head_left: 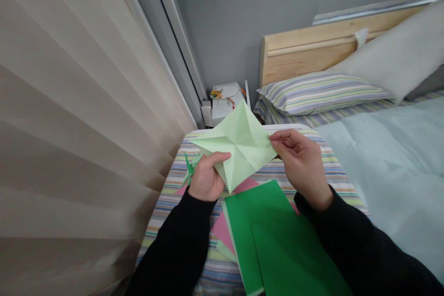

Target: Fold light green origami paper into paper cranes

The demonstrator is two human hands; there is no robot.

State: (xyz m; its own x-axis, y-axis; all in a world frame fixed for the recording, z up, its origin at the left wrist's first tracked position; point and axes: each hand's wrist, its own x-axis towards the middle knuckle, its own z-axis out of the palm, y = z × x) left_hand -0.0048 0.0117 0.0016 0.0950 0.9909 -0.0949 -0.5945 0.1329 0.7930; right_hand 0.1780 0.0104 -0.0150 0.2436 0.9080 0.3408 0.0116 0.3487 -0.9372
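The person is holding a light green paper (239, 145) up in the air over the bed, a square sheet turned corner-up and marked with creases that meet in its middle. The left hand (206, 178) has its grip closed on the lower left edge, thumb lying across the front of the sheet and fingers curled behind. The right hand (301, 166) pinches the right corner between thumb and fingertips, that grip closed too. Both arms are in black sleeves.

Below the hands, on the striped bedsheet (166, 208), lies a stack of dark green sheets (277, 236), with pink paper (224, 231) showing from under it. Just beside the left hand sits a small green folded paper figure (190, 171).

Farther back, a striped pillow (319, 92) and a grey pillow (395, 62) lean near the wooden headboard (305, 55). A pale blue blanket (391, 171) covers the right side of the bed. A beige curtain (69, 125) fills the left, and a white box (225, 97) with scissors on top stands in the corner.
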